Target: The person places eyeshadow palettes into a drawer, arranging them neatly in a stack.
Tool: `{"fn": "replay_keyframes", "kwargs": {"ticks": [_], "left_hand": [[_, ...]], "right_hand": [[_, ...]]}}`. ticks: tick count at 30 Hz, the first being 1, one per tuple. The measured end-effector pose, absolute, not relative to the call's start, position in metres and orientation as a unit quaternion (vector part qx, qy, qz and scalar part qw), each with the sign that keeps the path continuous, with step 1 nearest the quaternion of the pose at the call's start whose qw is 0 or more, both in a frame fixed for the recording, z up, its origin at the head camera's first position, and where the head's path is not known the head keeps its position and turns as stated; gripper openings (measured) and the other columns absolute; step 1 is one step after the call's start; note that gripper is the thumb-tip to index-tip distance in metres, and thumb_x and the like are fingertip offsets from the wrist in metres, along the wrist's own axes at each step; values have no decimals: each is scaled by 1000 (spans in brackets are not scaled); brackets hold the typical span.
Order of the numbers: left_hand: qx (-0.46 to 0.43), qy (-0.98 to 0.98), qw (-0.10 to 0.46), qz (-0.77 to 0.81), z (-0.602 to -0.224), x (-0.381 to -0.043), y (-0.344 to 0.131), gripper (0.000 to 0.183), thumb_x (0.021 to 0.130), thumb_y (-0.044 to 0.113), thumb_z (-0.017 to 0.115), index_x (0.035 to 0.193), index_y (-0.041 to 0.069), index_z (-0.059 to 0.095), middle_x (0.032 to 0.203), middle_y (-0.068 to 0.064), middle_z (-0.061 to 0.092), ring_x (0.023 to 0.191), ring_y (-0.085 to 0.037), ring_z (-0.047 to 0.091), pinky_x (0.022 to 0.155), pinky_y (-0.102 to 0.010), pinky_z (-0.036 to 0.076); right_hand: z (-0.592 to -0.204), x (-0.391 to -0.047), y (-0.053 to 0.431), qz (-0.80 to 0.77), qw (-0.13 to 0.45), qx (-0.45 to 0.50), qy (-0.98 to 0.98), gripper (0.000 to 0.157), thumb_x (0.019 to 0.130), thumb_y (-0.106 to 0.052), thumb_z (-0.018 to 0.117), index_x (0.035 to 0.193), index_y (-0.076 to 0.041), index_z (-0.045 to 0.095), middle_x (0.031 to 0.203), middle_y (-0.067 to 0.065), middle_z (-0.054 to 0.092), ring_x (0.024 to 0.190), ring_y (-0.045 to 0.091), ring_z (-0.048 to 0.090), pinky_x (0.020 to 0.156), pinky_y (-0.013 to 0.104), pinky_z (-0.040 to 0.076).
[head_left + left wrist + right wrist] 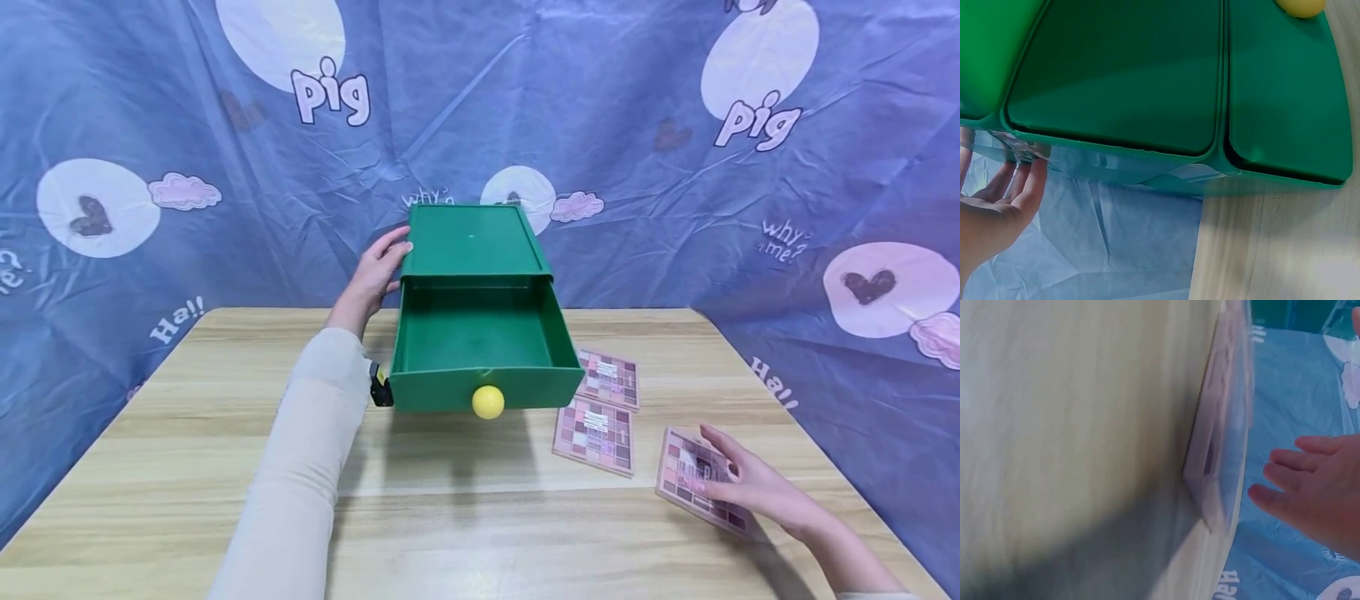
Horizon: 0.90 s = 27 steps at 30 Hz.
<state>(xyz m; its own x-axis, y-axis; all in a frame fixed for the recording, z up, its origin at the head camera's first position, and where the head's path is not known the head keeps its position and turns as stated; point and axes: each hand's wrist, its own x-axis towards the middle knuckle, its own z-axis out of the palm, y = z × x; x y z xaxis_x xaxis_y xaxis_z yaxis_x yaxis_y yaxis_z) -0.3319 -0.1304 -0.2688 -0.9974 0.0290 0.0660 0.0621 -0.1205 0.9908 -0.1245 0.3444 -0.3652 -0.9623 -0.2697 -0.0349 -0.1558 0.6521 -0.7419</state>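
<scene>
One loose-fingered left hand (372, 271) rests against a green box (474, 242), its drawer (435, 390) pulled out. Two makeup palettes (596, 437) lie to its right; farther over, a third palette (684, 465), probably light, stiff, slick, best gripped by its edges, lies beneath the spread right hand (765, 490).

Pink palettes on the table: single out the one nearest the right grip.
The rightmost palette in the head view, beneath the right grip and set apart; the other two palettes lie close together, nearer the green drawer box.
</scene>
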Motion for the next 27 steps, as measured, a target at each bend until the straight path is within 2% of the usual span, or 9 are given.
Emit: {"fn": "replay_keyframes", "kwargs": {"ticks": [3,6,9,11,13,15,18,22,27], "left_hand": [[-35,-663,9,-748,-270,-332,-131,44,86,24,52,128,22,43,118,-6,46,103,-21,45,84,-42,36],[-36,-664,10,-747,-270,-332,-131,44,85,24,52,128,22,43,117,-6,46,103,-21,45,84,-42,36],[-35,-664,12,-747,-270,-333,-131,43,85,24,52,128,22,43,117,-6,46,103,-21,45,85,-43,35],[-36,-667,13,-745,-270,-332,-131,43,86,25,52,128,22,43,117,-6,45,103,-21,45,85,-43,34],[-36,-667,13,-744,-269,-332,-130,43,86,24,52,128,22,43,117,-6,45,103,-22,45,86,-43,34],[-36,-667,13,-744,-269,-332,-130,43,86,24,51,128,22,43,117,-6,45,103,-21,45,86,-43,34],[-34,-664,13,-747,-268,-332,-130,43,86,24,51,128,22,43,117,-6,45,104,-21,45,85,-43,35],[-35,-663,11,-748,-268,-332,-130,43,86,24,51,128,22,42,117,-5,45,104,-21,45,84,-42,36],[-39,-662,11,-749,-269,-332,-130,44,86,24,52,128,22,42,118,-6,45,105,-21,45,84,-41,36]], "right_hand": [[-372,-124,349,-375,66,-108,918,82,73,-9,65,130,14,11,124,40,18,108,53,25,84,54,26],[-380,-124,354,-345,43,-115,930,86,69,-10,69,129,15,12,120,42,22,106,52,28,93,24,23],[-390,-124,361,-329,8,-149,932,88,63,-8,71,125,20,15,116,44,23,104,55,26,82,2,8],[-396,-125,366,-314,-13,-165,935,90,59,-8,73,122,22,17,115,45,23,102,56,24,88,9,2],[-399,-125,370,-303,-17,-170,937,93,56,-10,74,121,23,17,115,46,22,103,58,21,97,27,-2],[-400,-125,373,-298,-13,-168,940,95,54,-12,75,121,24,18,115,47,20,103,60,18,95,48,-5],[-401,-126,376,-297,-4,-167,940,98,53,-14,77,121,24,17,116,48,17,105,62,13,88,61,-2],[-405,-126,378,-294,-1,-174,940,103,51,-16,79,121,26,15,116,49,14,107,61,8,93,51,-10],[-410,-125,381,-293,-4,-195,936,105,48,-14,80,121,26,15,115,50,13,111,59,3,91,16,-10]]}}
